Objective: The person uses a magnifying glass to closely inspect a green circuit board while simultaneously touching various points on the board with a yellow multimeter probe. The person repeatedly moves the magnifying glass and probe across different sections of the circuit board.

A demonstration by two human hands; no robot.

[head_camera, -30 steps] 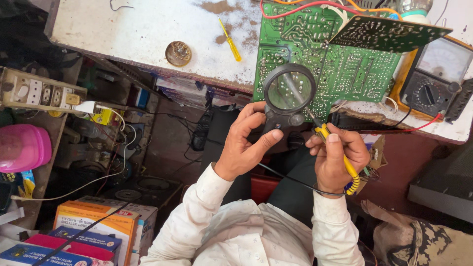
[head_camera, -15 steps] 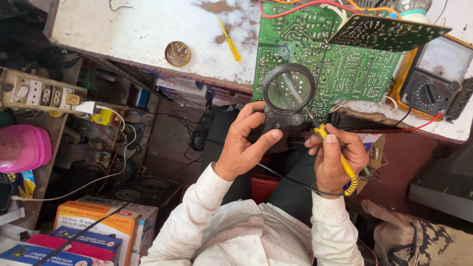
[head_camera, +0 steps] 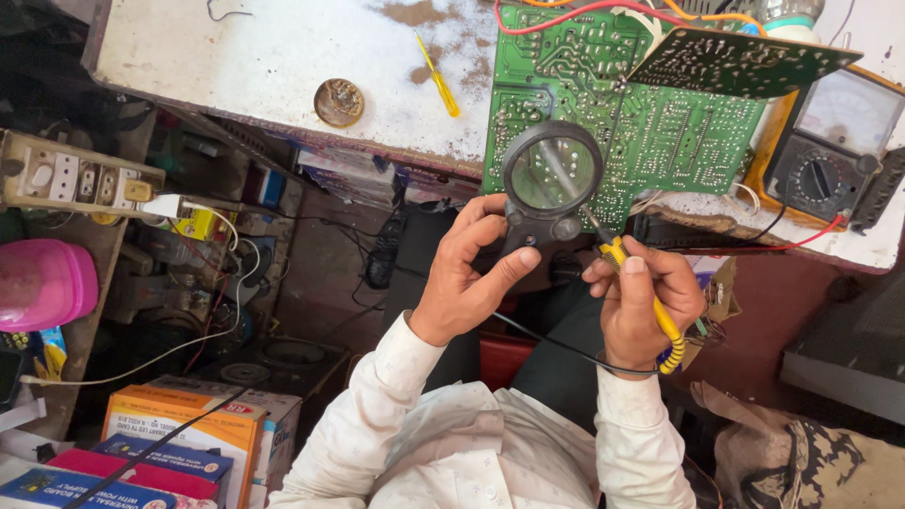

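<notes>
While my left hand (head_camera: 467, 273) grips the magnifying glass (head_camera: 551, 174) over the green circuit board (head_camera: 650, 132) at the worktop (head_camera: 264, 57) edge, my right hand (head_camera: 641, 302) pinches the yellow probe (head_camera: 650, 302); I judge its tip could slip and bridge solder joints.

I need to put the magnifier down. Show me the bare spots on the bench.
Bare bench top lies left of the round tin lid, and a smaller patch between it and the yellow screwdriver. The right side is crowded: green circuit board, meter, wires.
</notes>
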